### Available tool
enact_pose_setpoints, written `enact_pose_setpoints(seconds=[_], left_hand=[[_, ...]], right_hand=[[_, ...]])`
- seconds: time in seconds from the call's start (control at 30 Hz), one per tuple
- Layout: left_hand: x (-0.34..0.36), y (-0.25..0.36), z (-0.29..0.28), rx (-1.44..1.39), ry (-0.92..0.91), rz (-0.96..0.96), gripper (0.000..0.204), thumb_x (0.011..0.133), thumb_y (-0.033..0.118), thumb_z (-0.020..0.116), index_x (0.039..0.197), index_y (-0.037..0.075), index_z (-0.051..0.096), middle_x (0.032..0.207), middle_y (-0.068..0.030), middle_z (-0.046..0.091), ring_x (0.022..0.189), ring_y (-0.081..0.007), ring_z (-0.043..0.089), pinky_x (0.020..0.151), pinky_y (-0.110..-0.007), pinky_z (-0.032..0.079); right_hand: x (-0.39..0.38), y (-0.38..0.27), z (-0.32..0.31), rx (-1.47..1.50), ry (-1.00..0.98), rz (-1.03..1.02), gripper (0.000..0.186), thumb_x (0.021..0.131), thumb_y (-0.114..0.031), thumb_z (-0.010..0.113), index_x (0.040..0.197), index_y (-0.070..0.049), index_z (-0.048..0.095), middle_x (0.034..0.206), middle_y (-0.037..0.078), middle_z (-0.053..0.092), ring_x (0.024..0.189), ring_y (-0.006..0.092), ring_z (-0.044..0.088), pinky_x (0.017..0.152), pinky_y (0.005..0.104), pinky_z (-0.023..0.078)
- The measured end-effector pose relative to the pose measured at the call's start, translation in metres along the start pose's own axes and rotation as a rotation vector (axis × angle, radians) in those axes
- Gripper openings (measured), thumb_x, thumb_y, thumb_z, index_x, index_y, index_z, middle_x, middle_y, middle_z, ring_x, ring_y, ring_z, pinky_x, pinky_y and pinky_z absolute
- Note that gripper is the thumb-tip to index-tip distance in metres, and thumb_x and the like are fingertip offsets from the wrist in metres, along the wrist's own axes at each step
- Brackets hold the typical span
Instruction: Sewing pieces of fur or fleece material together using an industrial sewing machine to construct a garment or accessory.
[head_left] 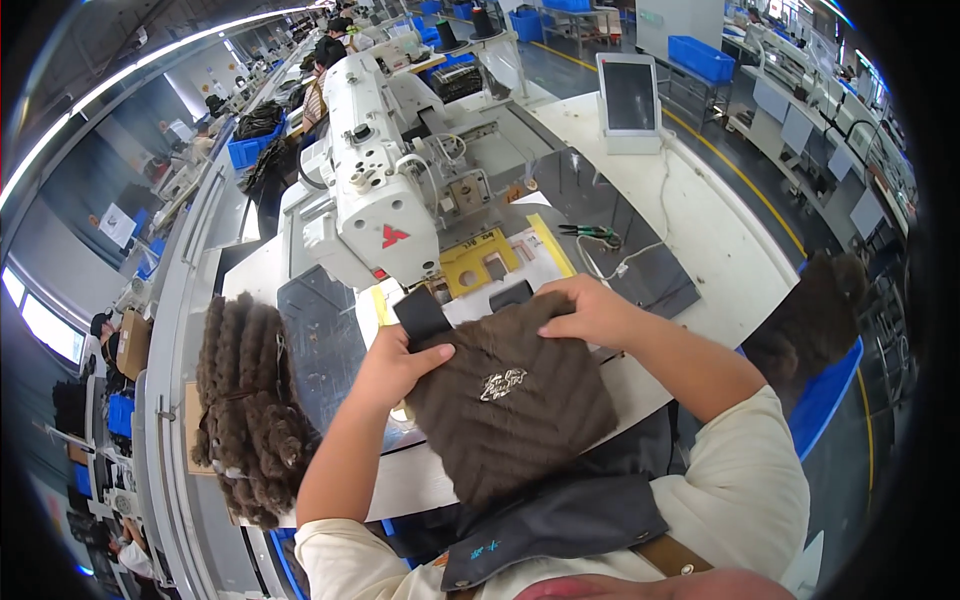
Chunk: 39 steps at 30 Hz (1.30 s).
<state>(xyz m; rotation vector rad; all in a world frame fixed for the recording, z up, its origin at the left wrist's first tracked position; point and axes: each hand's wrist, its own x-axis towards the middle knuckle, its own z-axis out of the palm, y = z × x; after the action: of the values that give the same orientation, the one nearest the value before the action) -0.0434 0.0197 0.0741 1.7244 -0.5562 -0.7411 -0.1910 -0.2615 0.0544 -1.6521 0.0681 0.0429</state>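
My left hand grips the upper left edge of a brown fur-textured fabric piece, thumb on top. My right hand holds its upper right corner. The piece has a chevron pattern and a pale script-like emblem. Black tabs stick up behind its top edge. Just beyond lies a yellow template with cutouts, under the head of a white industrial sewing machine.
A bundle of brown fur pieces lies at left. Green-handled snips rest on the metal plate. A screen unit stands behind. More fur sits over a blue bin at right. Co-workers work farther back.
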Motion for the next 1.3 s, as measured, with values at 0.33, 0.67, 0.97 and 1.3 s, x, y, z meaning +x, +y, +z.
enact_pose_setpoints(seconds=[0.33, 0.67, 0.97, 1.3], left_hand=[[0.03, -0.071, -0.011, 0.458, -0.103, 0.03, 0.035, 0.076, 0.014, 0.09, 0.096, 0.001, 0.064, 0.08, -0.0008, 0.06, 0.075, -0.0114, 0.052, 0.067, -0.029, 0.044], [0.053, -0.059, -0.005, -0.148, -0.021, -0.043, 0.029, 0.089, 0.01, 0.08, 0.113, -0.002, 0.071, 0.096, -0.0021, 0.072, 0.086, -0.0103, 0.062, 0.08, -0.028, 0.05], [0.066, -0.072, -0.02, -0.255, 0.47, 0.135, 0.017, 0.096, 0.015, 0.075, 0.102, -0.001, 0.075, 0.088, -0.003, 0.073, 0.076, -0.0093, 0.061, 0.07, -0.026, 0.047], [0.079, -0.089, -0.056, 0.488, 0.628, -0.105, 0.035, 0.09, 0.021, 0.077, 0.07, -0.006, 0.065, 0.064, -0.0112, 0.064, 0.057, -0.019, 0.06, 0.055, -0.038, 0.047]], right_hand=[[0.036, 0.045, -0.008, -0.207, 0.04, 0.088, 0.033, 0.087, -0.01, 0.075, 0.118, 0.0, 0.07, 0.1, 0.007, 0.074, 0.091, 0.0117, 0.066, 0.082, 0.0298, 0.052], [0.073, 0.04, 0.004, -0.209, -0.092, 0.044, 0.027, 0.091, -0.009, 0.076, 0.115, 0.001, 0.07, 0.097, -0.001, 0.073, 0.089, 0.007, 0.061, 0.083, 0.0273, 0.049], [0.082, 0.048, -0.02, -0.019, 0.194, -0.011, 0.015, 0.094, -0.014, 0.075, 0.1, -0.001, 0.071, 0.081, -0.001, 0.068, 0.077, 0.0048, 0.06, 0.069, 0.0232, 0.047], [0.1, 0.066, -0.053, -0.467, 0.364, 0.209, 0.029, 0.082, -0.021, 0.08, 0.072, 0.002, 0.067, 0.063, 0.012, 0.066, 0.06, 0.0205, 0.067, 0.058, 0.0363, 0.052]])
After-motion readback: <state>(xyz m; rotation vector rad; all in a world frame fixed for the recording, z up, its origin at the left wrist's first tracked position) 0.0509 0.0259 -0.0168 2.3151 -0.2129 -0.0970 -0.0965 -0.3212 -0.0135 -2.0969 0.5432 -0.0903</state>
